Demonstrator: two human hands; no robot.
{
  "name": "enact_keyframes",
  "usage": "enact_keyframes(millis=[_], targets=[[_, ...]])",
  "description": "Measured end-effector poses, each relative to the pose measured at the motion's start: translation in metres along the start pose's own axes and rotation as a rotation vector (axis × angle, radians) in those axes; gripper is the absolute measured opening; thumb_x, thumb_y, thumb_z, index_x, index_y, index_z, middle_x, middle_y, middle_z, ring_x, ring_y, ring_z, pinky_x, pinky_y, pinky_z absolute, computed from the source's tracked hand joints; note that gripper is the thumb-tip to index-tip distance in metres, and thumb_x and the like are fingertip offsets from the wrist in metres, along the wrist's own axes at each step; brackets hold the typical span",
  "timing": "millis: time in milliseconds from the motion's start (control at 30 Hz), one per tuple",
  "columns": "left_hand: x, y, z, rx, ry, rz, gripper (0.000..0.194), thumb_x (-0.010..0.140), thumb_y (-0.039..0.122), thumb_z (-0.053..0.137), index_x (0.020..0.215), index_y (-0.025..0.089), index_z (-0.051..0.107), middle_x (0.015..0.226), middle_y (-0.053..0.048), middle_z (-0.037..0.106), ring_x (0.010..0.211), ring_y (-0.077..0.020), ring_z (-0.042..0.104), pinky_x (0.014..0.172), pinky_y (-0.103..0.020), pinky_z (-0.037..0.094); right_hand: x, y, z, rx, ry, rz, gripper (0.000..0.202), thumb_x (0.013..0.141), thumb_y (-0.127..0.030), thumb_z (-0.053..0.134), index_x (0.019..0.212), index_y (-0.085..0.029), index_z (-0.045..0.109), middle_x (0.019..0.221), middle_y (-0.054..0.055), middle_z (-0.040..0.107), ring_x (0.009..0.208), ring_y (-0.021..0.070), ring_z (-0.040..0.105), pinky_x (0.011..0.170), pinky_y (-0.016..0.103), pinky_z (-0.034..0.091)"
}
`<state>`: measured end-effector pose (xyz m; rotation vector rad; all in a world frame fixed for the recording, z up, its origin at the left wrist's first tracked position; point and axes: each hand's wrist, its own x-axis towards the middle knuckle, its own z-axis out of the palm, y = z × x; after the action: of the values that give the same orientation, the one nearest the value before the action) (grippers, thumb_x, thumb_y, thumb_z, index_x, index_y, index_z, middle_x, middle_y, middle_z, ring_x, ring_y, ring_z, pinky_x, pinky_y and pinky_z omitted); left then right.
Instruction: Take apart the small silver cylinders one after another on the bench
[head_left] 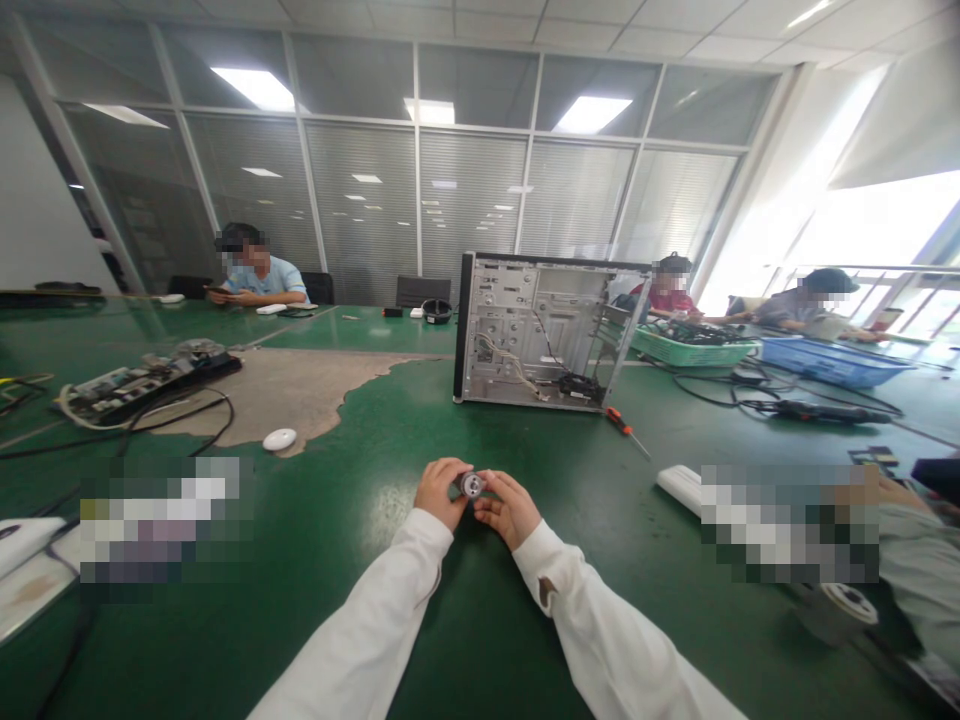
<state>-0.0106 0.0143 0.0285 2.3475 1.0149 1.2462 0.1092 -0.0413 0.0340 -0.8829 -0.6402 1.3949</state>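
Note:
A small round grey metal part (472, 486), with dark holes or marks on its end face, is held up between my two hands over the table. My left hand (441, 492) pinches it from the left with thumb and fingers. From the other side, the fingertips of my right hand (511, 508) close on its right edge. Beyond my hands stands an open computer case (544, 325), its inner bays, wires and a dark fan-like part showing. An orange and black screwdriver (619, 421) lies by the case's lower right corner.
The green table (337, 520) has a bare brown patch (300, 385) at left, near a stripped device (150, 385) with cables and a white disc (280, 440). Green (697, 347) and blue baskets (832, 362) stand at right. Several people sit around; a sleeve is close on my right.

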Motion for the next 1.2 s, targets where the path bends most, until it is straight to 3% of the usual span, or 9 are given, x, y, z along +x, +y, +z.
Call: enact_keyframes(millis=[133,400,467,667,800,1000,1200], targets=[[0.000,0.000,0.000,0.030,0.034,0.029,0.029,0.058,0.011,0.058,0.085,0.019,0.059,0.090,-0.004,0.058,0.088,-0.0185,0.050,0.080,-0.033,0.039,0.000,-0.002,-0.001,0.018,0.004,0.015,0.029,0.060,-0.039,0.063,0.077,-0.018,0.055,0.067,-0.001,0.058,0.050,0.0082,0.055,0.047,0.021,0.044],[-0.001,0.002,0.000,0.031,-0.006,-0.013,0.032,0.057,0.012,0.059,0.089,0.017,0.059,0.092,-0.006,0.058,0.088,-0.0188,0.050,0.079,-0.032,0.040,0.004,0.001,-0.005,-0.047,0.021,-0.040,0.028,0.065,-0.041,0.056,0.078,-0.016,0.056,0.075,0.002,0.056,0.052,0.0080,0.053,0.048,0.022,0.043],[-0.001,0.002,0.001,0.022,-0.020,-0.028,0.031,0.058,0.014,0.060,0.089,0.017,0.059,0.091,-0.006,0.058,0.087,-0.0193,0.051,0.079,-0.033,0.040,0.002,0.000,-0.004,-0.188,0.019,-0.152,0.029,0.064,-0.038,0.057,0.085,-0.018,0.054,0.080,0.002,0.054,0.055,0.0081,0.052,0.046,0.021,0.042],[-0.001,0.002,0.005,-0.044,-0.055,-0.074,0.032,0.056,0.016,0.063,0.088,0.016,0.059,0.089,-0.006,0.059,0.084,-0.0196,0.051,0.077,-0.033,0.041,-0.010,-0.006,0.000,-0.733,0.008,-0.675,0.036,0.065,-0.019,0.053,0.101,-0.022,0.048,0.097,0.005,0.051,0.076,0.0131,0.050,0.055,0.023,0.044],[-0.002,-0.001,0.007,-0.083,-0.053,-0.087,0.033,0.055,0.011,0.061,0.087,0.013,0.059,0.087,-0.007,0.059,0.084,-0.0198,0.052,0.077,-0.032,0.041,-0.012,-0.008,0.000,-0.924,-0.033,-0.836,0.035,0.063,-0.012,0.051,0.098,-0.021,0.051,0.096,0.006,0.052,0.083,0.0159,0.049,0.055,0.023,0.045],[-0.003,-0.005,0.009,-0.129,-0.091,-0.106,0.037,0.057,0.017,0.062,0.093,0.015,0.058,0.090,-0.007,0.058,0.086,-0.0202,0.051,0.077,-0.033,0.041,-0.010,-0.009,-0.003,-1.015,-0.028,-0.863,0.032,0.063,-0.009,0.047,0.091,-0.021,0.055,0.097,0.006,0.053,0.089,0.0172,0.048,0.056,0.023,0.046],[-0.004,-0.001,0.011,-0.257,-0.085,-0.286,0.055,0.060,0.023,0.060,0.112,0.013,0.042,0.089,-0.008,0.059,0.081,-0.0188,0.055,0.072,-0.033,0.043,-0.002,-0.008,-0.008,-0.929,0.032,-0.650,0.035,0.062,-0.014,0.049,0.096,-0.021,0.053,0.096,0.004,0.055,0.084,0.0164,0.051,0.056,0.024,0.045]])
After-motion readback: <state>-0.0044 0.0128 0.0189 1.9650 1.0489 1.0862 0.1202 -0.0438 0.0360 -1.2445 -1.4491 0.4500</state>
